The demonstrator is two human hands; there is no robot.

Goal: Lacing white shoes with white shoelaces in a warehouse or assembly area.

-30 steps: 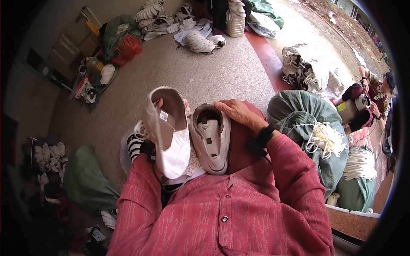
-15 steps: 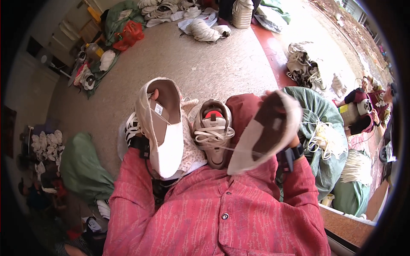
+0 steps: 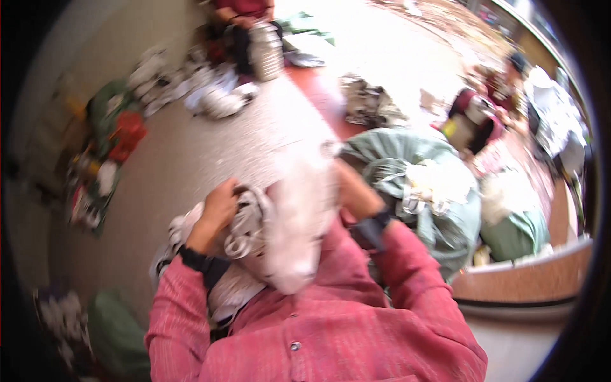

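A pale, blurred shoe upper (image 3: 298, 216) stands upright over my lap, its lower tip near my shirt. My right hand (image 3: 336, 170) holds it from behind; most of its fingers are hidden by the upper. To the left, my left hand (image 3: 223, 202) has its fingers curled at the top of a beige laced shoe (image 3: 247, 224), which sits on my lap with white laces looped over it. Motion blur hides whether the second upper lies behind the first.
A big green sack (image 3: 414, 210) topped with pale cords stands at my right. Beside it is another green sack (image 3: 515, 223). Shoe pieces (image 3: 366, 102) and a red bag (image 3: 127, 135) lie farther off. A co-worker (image 3: 248, 19) sits ahead, another person (image 3: 499, 83) at far right.
My head has turned right, so the scene slides left. My left hand has let go of its white upper and gone to the laced shoe. The upper in my right hand has swung leftward and upright.
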